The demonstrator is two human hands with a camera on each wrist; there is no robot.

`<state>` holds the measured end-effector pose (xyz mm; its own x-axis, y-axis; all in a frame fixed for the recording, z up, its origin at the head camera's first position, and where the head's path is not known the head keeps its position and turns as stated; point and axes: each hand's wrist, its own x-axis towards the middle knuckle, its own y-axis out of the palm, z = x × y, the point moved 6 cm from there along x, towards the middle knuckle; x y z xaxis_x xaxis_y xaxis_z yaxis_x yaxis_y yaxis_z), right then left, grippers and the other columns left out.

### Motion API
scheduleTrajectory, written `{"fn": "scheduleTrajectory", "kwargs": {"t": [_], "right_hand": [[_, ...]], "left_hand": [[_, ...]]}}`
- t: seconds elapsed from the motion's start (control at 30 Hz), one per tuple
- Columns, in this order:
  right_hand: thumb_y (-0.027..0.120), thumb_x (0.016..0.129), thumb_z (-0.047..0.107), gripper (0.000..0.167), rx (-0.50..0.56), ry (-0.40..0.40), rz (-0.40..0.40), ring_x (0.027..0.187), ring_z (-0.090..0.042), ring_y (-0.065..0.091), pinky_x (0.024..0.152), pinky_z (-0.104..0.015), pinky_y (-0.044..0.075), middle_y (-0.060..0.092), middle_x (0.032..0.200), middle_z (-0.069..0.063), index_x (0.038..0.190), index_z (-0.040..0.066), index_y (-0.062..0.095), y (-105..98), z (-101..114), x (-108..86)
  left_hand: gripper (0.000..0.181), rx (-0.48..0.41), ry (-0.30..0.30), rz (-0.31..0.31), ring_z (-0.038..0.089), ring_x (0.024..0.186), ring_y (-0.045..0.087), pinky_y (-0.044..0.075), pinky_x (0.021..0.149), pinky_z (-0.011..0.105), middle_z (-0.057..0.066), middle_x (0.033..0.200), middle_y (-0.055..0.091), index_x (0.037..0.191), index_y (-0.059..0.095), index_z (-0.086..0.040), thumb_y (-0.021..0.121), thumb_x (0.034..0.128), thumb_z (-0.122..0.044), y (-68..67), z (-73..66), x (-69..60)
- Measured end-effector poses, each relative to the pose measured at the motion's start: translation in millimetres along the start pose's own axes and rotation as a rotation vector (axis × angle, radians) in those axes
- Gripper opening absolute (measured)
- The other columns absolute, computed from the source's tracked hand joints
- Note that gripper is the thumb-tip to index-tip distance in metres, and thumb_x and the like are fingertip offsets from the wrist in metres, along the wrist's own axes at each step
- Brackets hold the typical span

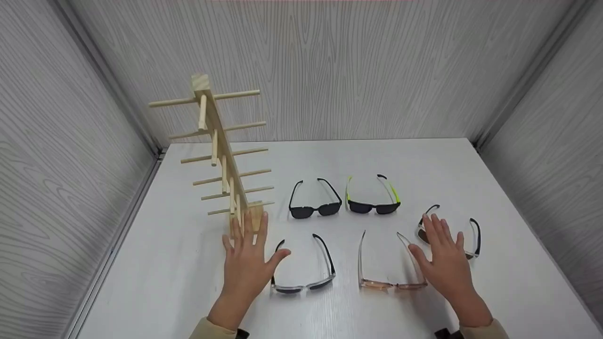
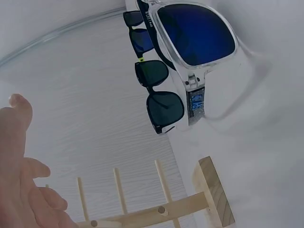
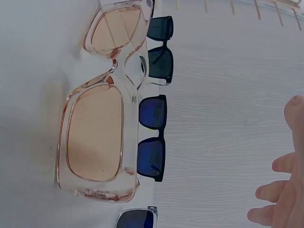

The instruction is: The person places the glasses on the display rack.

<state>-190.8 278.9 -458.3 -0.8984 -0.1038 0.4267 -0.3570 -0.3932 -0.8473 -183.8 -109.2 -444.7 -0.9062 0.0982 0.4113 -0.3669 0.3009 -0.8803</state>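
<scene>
On the white tabletop [image 1: 150, 263], a wooden rack [image 1: 226, 145] is stood at the left, and five pairs of glasses [image 1: 360, 207] are laid out unfolded.

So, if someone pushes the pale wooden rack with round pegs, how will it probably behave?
The pale wooden rack may tip before it slides, as it stands tall on a foot that looks small. It is probably stiff, since its visible parts look like solid wood. Its thin round pegs, jutting out on several sides, might catch or snap.

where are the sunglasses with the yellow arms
In the head view, the yellow-armed sunglasses lie on the white table, right of the black pair and beyond the peach-tinted glasses.
</scene>
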Motion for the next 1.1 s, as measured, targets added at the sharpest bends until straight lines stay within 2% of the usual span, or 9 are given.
{"fn": "scheduleTrajectory", "kwargs": {"t": [0.2, 0.3, 0.37, 0.47, 0.6, 0.77, 0.87, 1.1], "right_hand": [[0.059, 0.091, 0.038, 0.065, 0.077, 0.044, 0.011, 0.126, -0.038, 0.039, 0.098, -0.06, 0.028, 0.041, 0.141, -0.018, 0.145, 0.013, 0.032, 3, 3, -1.7], [0.055, 0.093, 0.04, 0.061, 0.141, 0.099, 0.05, 0.117, -0.039, 0.049, 0.087, -0.055, 0.041, 0.047, 0.135, -0.018, 0.144, 0.015, 0.034, 8, 6, -4.3], [0.053, 0.093, 0.041, 0.059, 0.201, 0.123, 0.077, 0.112, -0.037, 0.053, 0.08, -0.053, 0.045, 0.049, 0.133, -0.017, 0.144, 0.017, 0.035, 12, 9, -5.8], [0.055, 0.093, 0.039, 0.055, 0.28, 0.128, 0.101, 0.107, -0.032, 0.058, 0.076, -0.051, 0.047, 0.05, 0.134, -0.012, 0.142, 0.018, 0.04, 18, 14, -6.9], [0.058, 0.093, 0.033, 0.051, 0.353, 0.111, 0.109, 0.104, -0.025, 0.061, 0.082, -0.051, 0.046, 0.052, 0.133, -0.009, 0.139, 0.016, 0.044, 27, 21, -8.4], [0.058, 0.092, 0.033, 0.048, 0.439, 0.13, 0.129, 0.1, -0.021, 0.063, 0.082, -0.052, 0.047, 0.056, 0.128, -0.01, 0.135, 0.013, 0.049, 38, 30, -12.1], [0.059, 0.092, 0.03, 0.045, 0.501, 0.139, 0.13, 0.096, -0.019, 0.064, 0.079, -0.051, 0.049, 0.059, 0.124, -0.008, 0.133, 0.014, 0.051, 43, 37, -13.6], [0.064, 0.088, 0.014, 0.04, 0.549, 0.003, 0.087, 0.091, -0.012, 0.064, 0.076, -0.035, 0.052, 0.062, 0.117, -0.009, 0.127, 0.007, 0.056, 51, 64, -13.2]], "left_hand": [[0.087, -0.101, -0.049, -0.021, 0.044, 0.134, 0.019, 0.024, 0.096, 0.067, 0.021, 0.149, 0.021, 0.145, 0.03, -0.011, 0.054, 0.081, -0.064, -3.1, 10.5, -9.3], [0.085, -0.201, -0.096, -0.024, 0.042, 0.134, 0.022, 0.027, 0.097, 0.063, 0.019, 0.149, 0.024, 0.145, 0.032, -0.01, 0.059, 0.0813, -0.058, -4.7, 16.5, -15.5], [0.083, -0.275, -0.145, -0.017, 0.038, 0.135, 0.024, 0.028, 0.098, 0.06, 0.016, 0.149, 0.025, 0.145, 0.031, -0.011, 0.061, 0.082, -0.056, -4.6, 22.4, -20.4], [0.079, -0.371, -0.222, -0.011, 0.033, 0.134, 0.028, 0.036, 0.096, 0.055, 0.011, 0.149, 0.029, 0.145, 0.033, -0.013, 0.061, 0.0835, -0.053, -3.7, 31.7, -27.2], [0.075, -0.456, -0.3, -0.008, 0.029, 0.131, 0.036, 0.041, 0.092, 0.051, 0.01, 0.147, 0.034, 0.143, 0.036, -0.015, 0.058, 0.0844, -0.056, -1.6, 41.6, -35.0], [0.074, -0.516, -0.374, 0.022, 0.027, 0.13, 0.037, 0.035, 0.1, 0.047, 0.01, 0.144, 0.038, 0.142, 0.038, -0.014, 0.055, 0.0846, -0.057, 4.9, 51.3, -42.9], [0.074, -0.559, -0.427, 0.04, 0.028, 0.128, 0.04, 0.034, 0.1, 0.047, 0.012, 0.14, 0.043, 0.139, 0.042, -0.01, 0.054, 0.0848, -0.058, 9.1, 57.0, -47.5], [0.067, -0.675, -0.551, 0.055, 0.026, 0.115, 0.053, 0.043, 0.093, 0.042, 0.013, 0.127, 0.055, 0.129, 0.051, -0.005, 0.052, 0.0869, -0.057, 20.6, 65.3, -56.7]]}}
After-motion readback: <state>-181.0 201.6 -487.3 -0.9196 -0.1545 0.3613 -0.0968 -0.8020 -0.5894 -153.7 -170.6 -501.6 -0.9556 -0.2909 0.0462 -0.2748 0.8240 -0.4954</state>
